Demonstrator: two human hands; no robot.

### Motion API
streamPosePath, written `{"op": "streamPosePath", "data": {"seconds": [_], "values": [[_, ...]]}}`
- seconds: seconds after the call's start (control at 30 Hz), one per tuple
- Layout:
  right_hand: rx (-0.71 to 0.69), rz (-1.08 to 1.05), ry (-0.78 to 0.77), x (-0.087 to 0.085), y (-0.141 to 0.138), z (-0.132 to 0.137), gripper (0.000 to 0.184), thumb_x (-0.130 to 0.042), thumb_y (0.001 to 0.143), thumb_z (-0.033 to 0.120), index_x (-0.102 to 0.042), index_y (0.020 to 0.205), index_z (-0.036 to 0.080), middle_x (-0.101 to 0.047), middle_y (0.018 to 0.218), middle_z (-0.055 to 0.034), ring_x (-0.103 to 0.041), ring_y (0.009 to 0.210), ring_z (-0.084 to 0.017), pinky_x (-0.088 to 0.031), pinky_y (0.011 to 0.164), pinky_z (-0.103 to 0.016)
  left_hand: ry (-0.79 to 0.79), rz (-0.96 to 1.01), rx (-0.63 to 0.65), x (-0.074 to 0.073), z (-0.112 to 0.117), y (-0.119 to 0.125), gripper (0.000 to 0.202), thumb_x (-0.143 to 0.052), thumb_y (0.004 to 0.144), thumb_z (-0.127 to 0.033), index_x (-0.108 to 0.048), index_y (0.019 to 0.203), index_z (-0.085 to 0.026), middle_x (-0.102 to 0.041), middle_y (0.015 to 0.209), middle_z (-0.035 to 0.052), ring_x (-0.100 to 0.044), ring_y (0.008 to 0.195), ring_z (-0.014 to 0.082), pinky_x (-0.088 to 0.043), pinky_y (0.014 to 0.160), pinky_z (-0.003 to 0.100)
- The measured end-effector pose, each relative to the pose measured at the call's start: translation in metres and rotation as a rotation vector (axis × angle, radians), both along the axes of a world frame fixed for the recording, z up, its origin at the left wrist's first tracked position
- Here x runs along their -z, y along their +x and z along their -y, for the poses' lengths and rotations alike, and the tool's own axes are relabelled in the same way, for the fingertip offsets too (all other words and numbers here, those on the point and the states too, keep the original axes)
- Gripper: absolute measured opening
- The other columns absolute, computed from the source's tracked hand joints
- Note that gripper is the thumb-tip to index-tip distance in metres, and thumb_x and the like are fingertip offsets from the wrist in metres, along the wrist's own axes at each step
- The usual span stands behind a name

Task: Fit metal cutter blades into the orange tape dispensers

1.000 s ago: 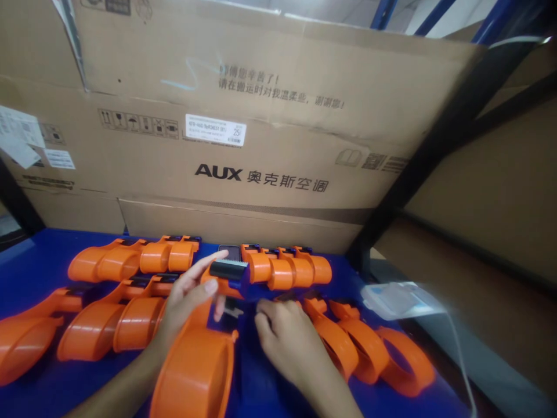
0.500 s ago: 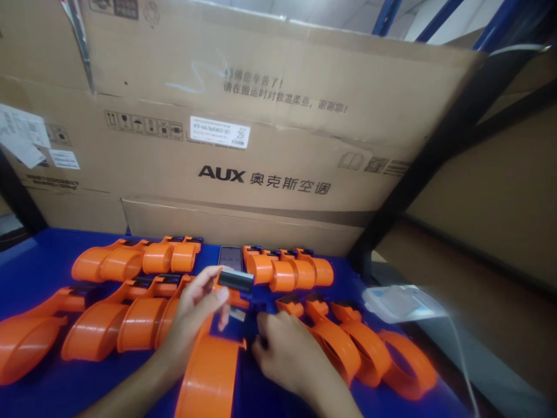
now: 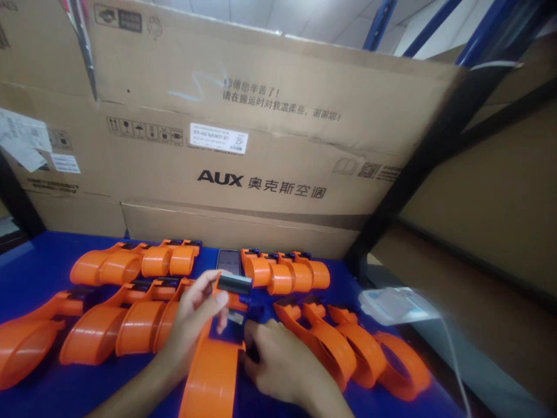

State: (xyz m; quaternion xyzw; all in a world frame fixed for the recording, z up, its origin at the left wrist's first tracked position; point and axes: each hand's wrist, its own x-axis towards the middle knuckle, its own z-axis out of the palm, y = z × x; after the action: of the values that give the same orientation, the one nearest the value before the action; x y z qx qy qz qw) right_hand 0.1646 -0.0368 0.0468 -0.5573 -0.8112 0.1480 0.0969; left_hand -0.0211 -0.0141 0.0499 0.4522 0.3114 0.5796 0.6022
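Orange tape dispenser [image 3: 213, 371] is gripped near its serrated cutter [image 3: 235, 283] by the left hand [image 3: 200, 305], fingers wrapped around that end, over the blue surface [image 3: 35, 261]. Right hand [image 3: 278, 354] is positioned just beside it, fingers curled; whether anything is grasped can't be told. Other orange dispensers [image 3: 141, 328] are lined up on both sides. Cardboard box [image 3: 261, 157] is placed behind.

Soft, dim light glosses the orange dispensers [image 3: 212, 377]; the right side is blurred.
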Motion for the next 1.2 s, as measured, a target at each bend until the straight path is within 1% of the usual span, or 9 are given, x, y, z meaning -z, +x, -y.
{"op": "streamPosePath", "data": {"seconds": [0.13, 0.27, 0.37, 0.43, 0.57, 0.67, 0.9, 1.03, 1.2], "values": [[0.017, -0.128, 0.058, 0.0, -0.001, -0.001, 0.005, -0.062, 0.081, 0.018, -0.064, 0.085, 0.021, -0.065, 0.071, -0.0016, -0.06, 0.062, -0.017, -0.032, 0.052, -0.024, -0.005, 0.022, 0.001, 0.006, -0.002, 0.002, 0.045, -0.075, 0.081, -0.041, -0.063, 0.118, -0.019, -0.058, 0.062, -0.0033, -0.051, 0.049, 0.0111, -0.041, 0.048, 0.022], [0.049, -0.487, 0.178, -0.008, -0.004, -0.005, 0.022, -0.049, 0.096, 0.024, -0.062, 0.113, 0.02, -0.061, 0.065, 0.0026, -0.057, 0.054, -0.014, -0.039, 0.051, -0.022, -0.043, 0.043, -0.028, 0.011, -0.006, 0.003, 0.049, -0.077, 0.078, -0.04, -0.06, 0.12, -0.022, -0.06, 0.068, -0.0042, -0.051, 0.048, 0.0099, -0.042, 0.045, 0.021], [0.06, -0.666, 0.296, -0.009, -0.009, -0.006, 0.037, -0.056, 0.096, 0.031, -0.055, 0.131, 0.02, -0.069, 0.081, -0.0011, -0.061, 0.058, -0.013, -0.047, 0.053, -0.022, -0.072, 0.034, -0.009, 0.014, -0.007, 0.004, 0.052, -0.077, 0.079, -0.039, -0.056, 0.124, -0.024, -0.063, 0.072, -0.0036, -0.055, 0.05, 0.0113, -0.046, 0.047, 0.022], [0.087, -0.677, 0.382, -0.005, -0.013, -0.006, 0.039, -0.061, 0.093, 0.031, -0.057, 0.131, 0.02, -0.072, 0.085, -0.0026, -0.063, 0.057, -0.013, -0.05, 0.053, -0.022, -0.072, 0.018, 0.02, 0.016, -0.006, 0.006, 0.047, -0.076, 0.081, -0.039, -0.057, 0.121, -0.023, -0.063, 0.069, -0.0034, -0.057, 0.052, 0.0125, -0.048, 0.05, 0.023], [0.138, -0.641, 0.606, 0.011, -0.018, -0.008, 0.037, -0.06, 0.092, 0.027, -0.064, 0.128, 0.018, -0.073, 0.077, -0.0022, -0.064, 0.053, -0.014, -0.055, 0.055, -0.024, -0.07, -0.029, 0.073, 0.018, -0.003, 0.011, 0.039, -0.073, 0.082, -0.042, -0.061, 0.112, -0.02, -0.063, 0.065, -0.0024, -0.059, 0.054, 0.0135, -0.048, 0.052, 0.022], [0.111, -0.573, 0.701, 0.021, -0.017, -0.011, 0.041, -0.06, 0.091, 0.025, -0.063, 0.132, 0.017, -0.076, 0.08, -0.0047, -0.069, 0.058, -0.017, -0.06, 0.062, -0.028, -0.082, -0.063, 0.049, 0.017, -0.005, 0.013, 0.041, -0.075, 0.08, -0.047, -0.062, 0.108, -0.02, -0.061, 0.061, -0.0037, -0.058, 0.051, 0.0131, -0.046, 0.049, 0.021], [-0.038, -0.576, 0.701, 0.023, -0.018, -0.014, 0.044, -0.053, 0.096, 0.018, -0.058, 0.14, 0.018, -0.076, 0.113, -0.0117, -0.075, 0.095, -0.023, -0.061, 0.085, -0.034, -0.028, -0.113, -0.046, 0.014, -0.008, 0.01, 0.034, -0.079, 0.077, -0.041, -0.068, 0.1, -0.018, -0.056, 0.053, -0.0068, -0.043, 0.037, 0.0067, -0.035, 0.038, 0.017], [-0.066, -0.565, 0.695, 0.021, -0.019, -0.013, 0.046, -0.051, 0.096, 0.017, -0.057, 0.141, 0.018, -0.077, 0.111, -0.0112, -0.076, 0.088, -0.023, -0.062, 0.079, -0.033, 0.008, -0.063, -0.076, 0.011, -0.006, 0.009, 0.032, -0.082, 0.074, -0.034, -0.07, 0.099, -0.017, -0.055, 0.052, -0.0069, -0.042, 0.038, 0.0064, -0.033, 0.038, 0.017], [-0.049, -0.541, 0.703, 0.025, -0.019, -0.011, 0.047, -0.049, 0.097, 0.017, -0.054, 0.144, 0.017, -0.079, 0.101, -0.0102, -0.076, 0.074, -0.021, -0.062, 0.072, -0.031, 0.025, -0.054, -0.044, 0.01, -0.005, 0.009, 0.028, -0.08, 0.077, -0.032, -0.069, 0.098, -0.017, -0.05, 0.049, -0.009, -0.038, 0.037, 0.0044, -0.031, 0.038, 0.015]]}}
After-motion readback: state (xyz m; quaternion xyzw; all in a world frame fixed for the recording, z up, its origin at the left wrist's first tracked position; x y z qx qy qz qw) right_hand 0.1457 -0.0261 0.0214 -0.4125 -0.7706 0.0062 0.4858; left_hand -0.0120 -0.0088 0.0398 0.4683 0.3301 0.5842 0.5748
